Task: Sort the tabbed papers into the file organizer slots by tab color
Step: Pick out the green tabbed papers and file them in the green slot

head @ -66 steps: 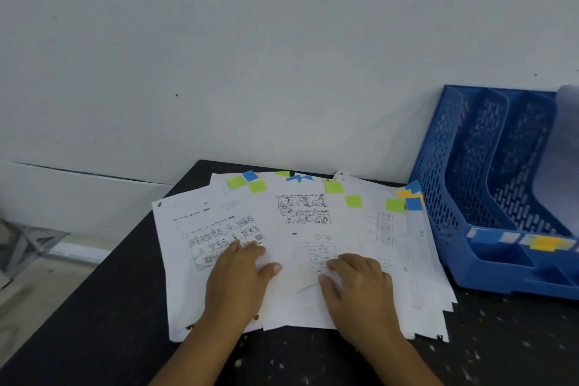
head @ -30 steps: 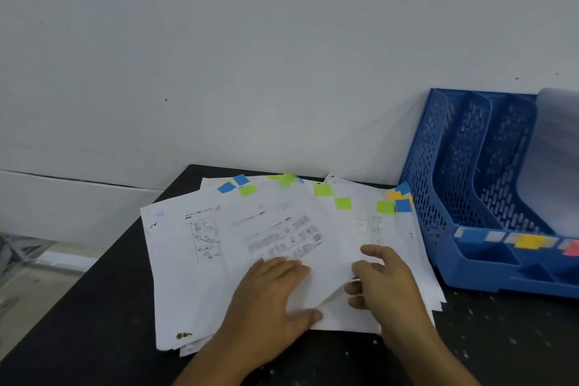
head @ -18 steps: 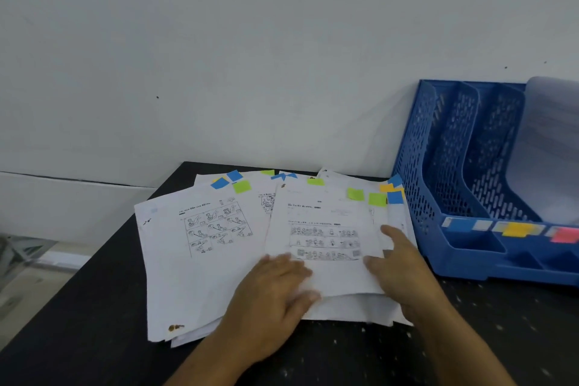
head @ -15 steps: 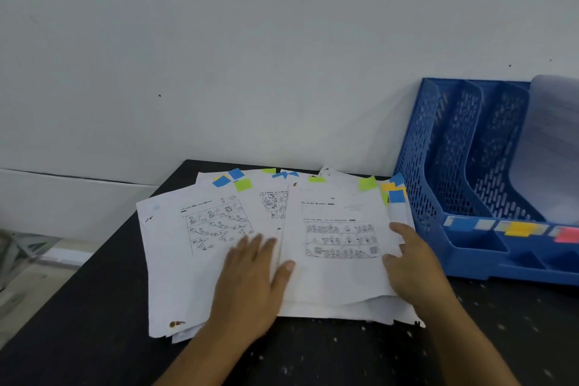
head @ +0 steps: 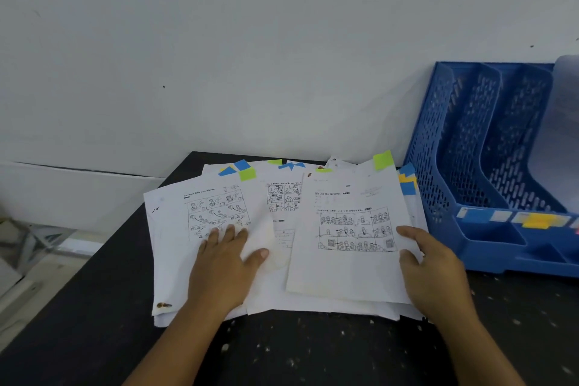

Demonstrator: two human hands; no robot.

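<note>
So there's a loose spread of white printed papers point(head: 219, 247) with blue, green and yellow tabs lying on the black speckled table point(head: 313, 351). The left hand point(head: 225, 266) rests flat on them, fingers straight. The right hand point(head: 432, 273) pinches the right edge of the top green-tabbed sheet point(head: 351, 273), thumb on top. The blue perforated plastic file organizer point(head: 463, 147) stands just beside the pile, to its right, against the wall.
</note>
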